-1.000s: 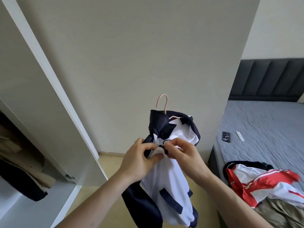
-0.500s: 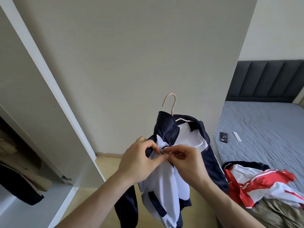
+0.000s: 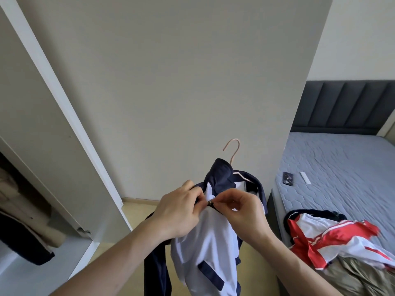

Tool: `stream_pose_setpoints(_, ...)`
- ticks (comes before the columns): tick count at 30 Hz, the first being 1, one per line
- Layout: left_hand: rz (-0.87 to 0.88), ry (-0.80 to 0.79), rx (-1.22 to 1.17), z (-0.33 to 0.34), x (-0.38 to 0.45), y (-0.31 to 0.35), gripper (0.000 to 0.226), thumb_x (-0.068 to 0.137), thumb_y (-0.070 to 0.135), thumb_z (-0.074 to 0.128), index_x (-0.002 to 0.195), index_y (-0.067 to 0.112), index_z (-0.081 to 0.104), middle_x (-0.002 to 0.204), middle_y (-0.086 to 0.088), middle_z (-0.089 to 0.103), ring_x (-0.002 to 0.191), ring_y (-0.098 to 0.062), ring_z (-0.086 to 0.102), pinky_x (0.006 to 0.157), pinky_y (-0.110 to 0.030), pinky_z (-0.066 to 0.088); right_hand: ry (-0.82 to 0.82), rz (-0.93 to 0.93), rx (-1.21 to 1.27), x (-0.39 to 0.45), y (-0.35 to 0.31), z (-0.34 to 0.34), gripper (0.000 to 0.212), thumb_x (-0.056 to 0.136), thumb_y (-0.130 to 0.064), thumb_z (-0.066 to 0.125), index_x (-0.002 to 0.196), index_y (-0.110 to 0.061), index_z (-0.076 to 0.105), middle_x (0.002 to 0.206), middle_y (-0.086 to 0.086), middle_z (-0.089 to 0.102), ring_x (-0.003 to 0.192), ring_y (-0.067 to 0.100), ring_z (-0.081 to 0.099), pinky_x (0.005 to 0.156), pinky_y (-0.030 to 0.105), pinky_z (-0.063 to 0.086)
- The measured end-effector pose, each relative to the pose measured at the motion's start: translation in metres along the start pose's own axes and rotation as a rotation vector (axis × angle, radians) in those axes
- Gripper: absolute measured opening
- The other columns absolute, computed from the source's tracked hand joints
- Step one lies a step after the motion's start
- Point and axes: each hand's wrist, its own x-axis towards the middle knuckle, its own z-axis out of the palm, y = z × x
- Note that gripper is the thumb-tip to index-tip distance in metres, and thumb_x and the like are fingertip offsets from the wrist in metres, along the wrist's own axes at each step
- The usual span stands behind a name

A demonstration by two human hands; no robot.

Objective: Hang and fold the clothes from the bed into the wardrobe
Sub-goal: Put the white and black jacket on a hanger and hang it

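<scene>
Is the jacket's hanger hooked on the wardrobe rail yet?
No: the hanger hook sticks up free before the bare wall while both hands hold the jacket.

This is a bedroom in a home. A bed (image 3: 342,167) with a grey quilted mattress and a dark padded headboard (image 3: 346,105) stands at the right, with clothes (image 3: 333,240) lying on it. At the left an open wardrobe (image 3: 53,116) holds hanging garments (image 3: 19,227).

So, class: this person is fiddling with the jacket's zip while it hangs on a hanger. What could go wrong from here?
1. Both hands, left hand and right hand, pinch at the zip; the hanger hooks on nothing visible, so it may slip out.
2. The jacket could bunch and jam the zip.
</scene>
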Motion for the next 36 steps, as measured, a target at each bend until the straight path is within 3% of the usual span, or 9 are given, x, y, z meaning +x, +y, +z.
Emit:
stream_pose_setpoints(3,-0.032,-0.156,-0.155,-0.003,0.003,-0.005,0.019,0.102,0.048,0.053,0.091,0.032,0.058,0.100,0.012,0.050,0.078,-0.007,0.055,0.079,-0.030,0.049,-0.018,-0.007,-0.017,-0.005,0.002,-0.002,0.023,0.090,-0.015,0.075,0.089,-0.039,0.077,0.091,-0.017,0.078,0.089,0.007,0.075,0.081,0.018,0.055)
stream_pose_setpoints(7,-0.052,-0.311,-0.379,-0.003,0.002,-0.009,0.026,0.101,0.047,0.057,0.080,0.031,0.060,0.092,0.010,0.053,0.074,-0.001,0.051,0.072,-0.019,0.041,-0.016,0.003,0.011,-0.009,0.005,-0.007,0.026,0.090,-0.013,0.075,0.086,-0.038,0.077,0.091,-0.014,0.078,0.090,0.008,0.075,0.081,0.019,0.056)
stream_pose_setpoints(10,-0.025,-0.315,-0.378,-0.003,0.002,-0.007,0.031,0.104,0.045,0.052,0.076,0.034,0.061,0.089,0.010,0.053,0.082,-0.005,0.053,0.077,-0.026,0.042,-0.027,-0.003,0.009,-0.009,0.005,-0.009,0.026,0.089,-0.011,0.077,0.085,-0.037,0.077,0.091,-0.012,0.078,0.090,0.011,0.075,0.081,0.021,0.057)
stream_pose_setpoints(15,0.007,-0.245,-0.351,0.004,0.004,0.000,0.026,0.103,0.044,0.052,0.084,0.028,0.060,0.091,0.011,0.058,0.084,-0.003,0.053,0.073,-0.020,0.040,-0.032,-0.041,0.037,-0.010,0.005,-0.010,0.021,0.089,-0.013,0.076,0.090,-0.034,0.075,0.092,-0.010,0.079,0.092,0.014,0.075,0.083,0.025,0.058)
stream_pose_setpoints(19,0.019,-0.200,-0.362,0.008,0.005,0.001,0.019,0.103,0.038,0.052,0.085,0.033,0.055,0.092,0.012,0.058,0.087,-0.006,0.055,0.079,-0.028,0.045,-0.012,-0.042,0.085,-0.009,0.005,-0.010,0.035,0.087,-0.008,0.076,0.096,-0.038,0.063,0.091,-0.006,0.078,0.091,0.017,0.075,0.080,0.021,0.056)
stream_pose_setpoints(22,0.123,-0.095,-0.090,0.005,0.009,-0.002,0.018,0.103,0.034,0.044,0.085,0.034,0.040,0.092,0.012,0.042,0.075,-0.014,0.049,0.068,-0.036,0.041,-0.007,-0.031,0.084,-0.010,0.006,-0.010,0.041,0.084,-0.007,0.079,0.103,-0.037,0.059,0.090,-0.006,0.073,0.084,0.016,0.071,0.074,0.020,0.054)
stream_pose_setpoints(26,0.350,-0.034,0.291,-0.002,0.023,-0.004,0.025,0.091,0.026,0.046,0.088,0.038,0.024,0.095,0.010,0.025,0.074,-0.016,0.033,0.058,-0.034,0.029,-0.004,0.023,0.051,-0.016,0.010,-0.006,0.037,0.084,-0.006,0.078,0.098,-0.032,0.055,0.089,-0.008,0.065,0.066,0.011,0.060,0.062,0.018,0.048)
stream_pose_setpoints(33,0.431,-0.114,0.612,0.006,0.052,-0.009,0.026,0.083,0.007,0.058,0.102,0.023,0.050,0.113,-0.004,0.041,0.089,-0.026,0.053,0.059,-0.038,0.031,-0.051,0.154,0.006,-0.021,0.020,-0.004,0.026,0.086,-0.015,0.073,0.090,-0.028,0.051,0.075,0.000,0.059,0.054,0.009,0.051,0.053,0.020,0.041)
stream_pose_setpoints(36,0.300,-0.135,0.586,-0.007,0.064,-0.032,0.027,0.079,0.008,0.057,0.098,0.028,0.054,0.111,-0.003,0.043,0.089,-0.029,0.057,0.060,-0.037,0.032,-0.155,0.234,-0.064,-0.034,0.035,-0.008,0.023,0.082,-0.022,0.073,0.089,-0.029,0.052,0.066,0.006,0.059,0.050,0.012,0.044,0.047,0.024,0.038)
